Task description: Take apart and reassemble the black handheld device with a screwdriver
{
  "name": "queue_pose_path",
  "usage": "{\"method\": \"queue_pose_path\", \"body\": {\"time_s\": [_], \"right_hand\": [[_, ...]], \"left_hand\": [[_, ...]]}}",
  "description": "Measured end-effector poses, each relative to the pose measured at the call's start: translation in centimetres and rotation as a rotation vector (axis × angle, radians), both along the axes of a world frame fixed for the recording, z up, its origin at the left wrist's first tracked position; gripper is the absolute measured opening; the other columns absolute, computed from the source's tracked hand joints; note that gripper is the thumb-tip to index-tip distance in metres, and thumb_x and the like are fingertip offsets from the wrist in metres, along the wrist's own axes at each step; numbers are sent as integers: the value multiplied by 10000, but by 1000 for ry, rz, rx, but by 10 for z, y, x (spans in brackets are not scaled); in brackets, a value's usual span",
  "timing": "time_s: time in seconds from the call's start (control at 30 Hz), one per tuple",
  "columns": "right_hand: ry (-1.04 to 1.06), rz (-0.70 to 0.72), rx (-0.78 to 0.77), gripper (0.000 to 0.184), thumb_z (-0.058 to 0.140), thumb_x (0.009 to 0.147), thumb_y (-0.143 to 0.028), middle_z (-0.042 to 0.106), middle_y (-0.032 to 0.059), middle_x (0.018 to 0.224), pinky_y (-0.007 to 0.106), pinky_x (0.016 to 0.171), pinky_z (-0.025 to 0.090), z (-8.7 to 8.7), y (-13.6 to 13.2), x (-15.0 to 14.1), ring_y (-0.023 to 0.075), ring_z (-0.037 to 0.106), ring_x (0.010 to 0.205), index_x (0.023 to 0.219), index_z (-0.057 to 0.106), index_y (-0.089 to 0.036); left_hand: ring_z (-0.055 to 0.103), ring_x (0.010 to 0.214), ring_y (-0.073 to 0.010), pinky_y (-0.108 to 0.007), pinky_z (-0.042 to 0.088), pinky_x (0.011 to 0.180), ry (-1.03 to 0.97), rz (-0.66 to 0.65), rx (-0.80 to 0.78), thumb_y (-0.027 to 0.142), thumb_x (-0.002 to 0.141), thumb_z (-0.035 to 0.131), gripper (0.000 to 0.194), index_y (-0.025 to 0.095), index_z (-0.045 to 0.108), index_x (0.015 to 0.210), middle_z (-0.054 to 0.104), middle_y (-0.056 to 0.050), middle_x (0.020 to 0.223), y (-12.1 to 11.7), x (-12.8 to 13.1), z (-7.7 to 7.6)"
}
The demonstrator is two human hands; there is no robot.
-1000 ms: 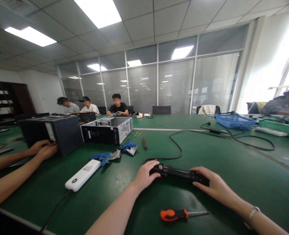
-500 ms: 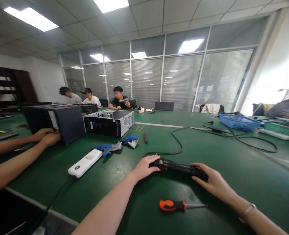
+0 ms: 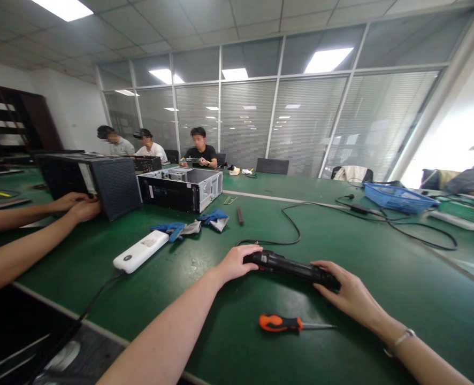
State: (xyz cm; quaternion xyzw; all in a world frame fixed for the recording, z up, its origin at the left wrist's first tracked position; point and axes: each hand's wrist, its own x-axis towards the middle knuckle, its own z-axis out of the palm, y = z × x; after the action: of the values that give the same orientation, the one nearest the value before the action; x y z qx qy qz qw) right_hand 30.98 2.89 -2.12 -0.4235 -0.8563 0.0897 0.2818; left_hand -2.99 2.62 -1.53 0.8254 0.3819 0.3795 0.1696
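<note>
Low in the frame an orange-handled screwdriver (image 3: pixel 279 322) lies untouched on the green table (image 3: pixel 381 278), and just above it both hands should press evenly, the left hand (image 3: pixel 234 262) and right hand (image 3: pixel 347 291) each curled over one end of the black corded device (image 3: pixel 291 266) lying flat between them.
</note>
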Motion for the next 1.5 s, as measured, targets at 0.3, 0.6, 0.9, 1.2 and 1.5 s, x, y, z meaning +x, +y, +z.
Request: {"method": "queue_pose_path", "body": {"time_s": [0.3, 0.6, 0.9, 1.2, 1.5], "right_hand": [[-153, 32, 73, 465, 502, 904, -415, 569, 60, 1311, 395, 975, 487, 4, -2, -5, 235, 592, 1120, 1346, 487, -270], [-157, 16, -41, 450, 435, 936, -505, 639, 76, 1169, 398, 923, 492, 12, 9, -11, 239, 612, 1040, 1292, 544, -252], [-141, -36, 25, 400, 542, 884, -465, 637, 62, 1105, 371, 899, 463, 21, -5, -20, 234, 592, 1006, 1226, 574, -260], [-136, -213, 288, 386, 531, 863, -587, 643, 51, 896, 408, 809, 412, 2, -10, -42, 234, 586, 832, 979, 630, -233], [-111, -255, 318, 376, 491, 899, -559, 630, 51, 800, 378, 720, 397, 0, -8, -76, 231, 570, 767, 852, 636, -214]], "left_hand": [[523, 1240, -264, -395, 384, 1068, 203, 39, -20, 266, 815, 717, 598, 185, 487, 1361, 561, -120, 1353, -2, 3, 2], [550, 1178, -282, -397, 401, 1021, 282, 141, -109, 319, 832, 687, 469, 178, 562, 1262, 612, -112, 1272, -5, 11, 12], [538, 1176, -266, -381, 387, 1032, 236, 128, -121, 314, 845, 652, 476, 177, 539, 1287, 605, -109, 1265, -8, 8, 13], [549, 1139, -258, -373, 401, 1019, 174, 144, -64, 286, 806, 680, 472, 209, 550, 1254, 618, -82, 1242, -19, 9, 8], [545, 1154, -251, -363, 395, 1024, 172, 157, -93, 340, 879, 591, 436, 194, 536, 1286, 608, -100, 1257, -26, 12, 15]]}}
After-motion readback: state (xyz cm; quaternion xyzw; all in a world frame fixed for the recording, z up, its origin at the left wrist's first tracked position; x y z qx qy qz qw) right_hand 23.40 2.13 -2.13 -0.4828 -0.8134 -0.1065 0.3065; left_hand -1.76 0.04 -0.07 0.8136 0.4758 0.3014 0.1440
